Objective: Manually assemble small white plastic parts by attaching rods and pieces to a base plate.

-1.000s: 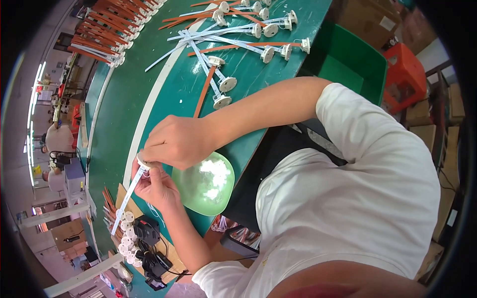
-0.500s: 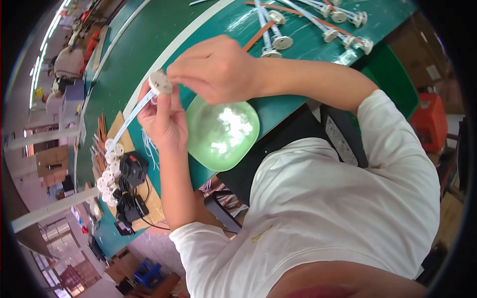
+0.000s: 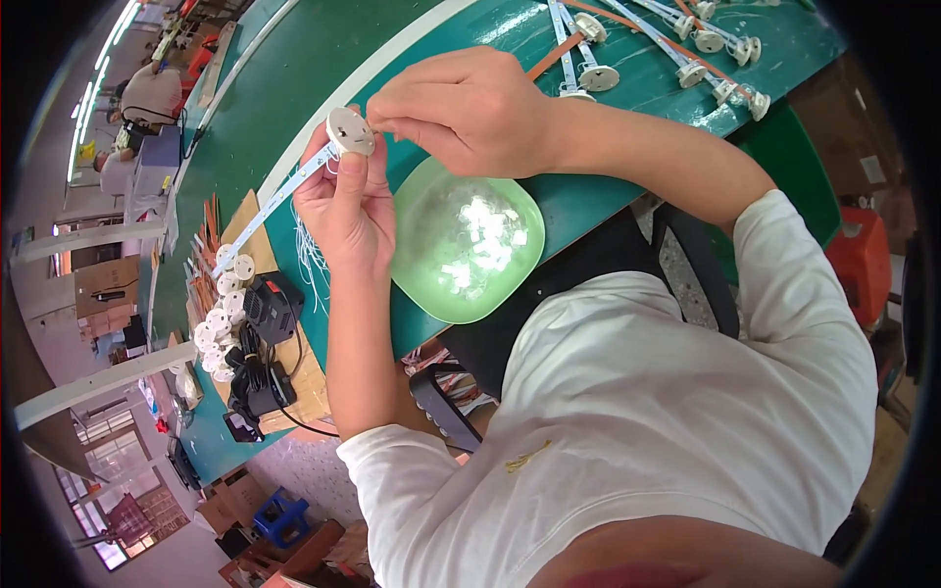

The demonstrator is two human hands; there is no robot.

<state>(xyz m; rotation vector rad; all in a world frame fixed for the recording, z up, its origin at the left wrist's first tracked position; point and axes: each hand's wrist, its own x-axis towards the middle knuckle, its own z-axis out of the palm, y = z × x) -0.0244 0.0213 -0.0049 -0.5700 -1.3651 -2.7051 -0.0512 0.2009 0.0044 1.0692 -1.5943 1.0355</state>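
Observation:
Pinched in my left hand (image 3: 345, 211) is a round white disc (image 3: 350, 131) with small slots in its face. A narrow whitish-blue strip (image 3: 279, 196) runs from the disc down and to the left. My right hand (image 3: 466, 110) is closed, its fingertips pressed together at the disc's right edge; what they hold, if anything, is too small to make out. Under both hands stands a light green bowl (image 3: 421, 265), with small shiny clear pieces (image 3: 485, 235) in it. Thin white wires (image 3: 311, 255) hang beside my left wrist.
Several finished-looking discs on strips (image 3: 691, 73) lie at the far right of the green table (image 3: 412, 73). More white discs (image 3: 221, 328) are heaped at the left, beside a black power device (image 3: 272, 306) with cables on cardboard (image 3: 309, 382). A green bin (image 3: 784, 181) stands at the right.
In the picture, both hands, the disc, the bowl and the table have shifted a little to the right together. My grip on the disc looks the same.

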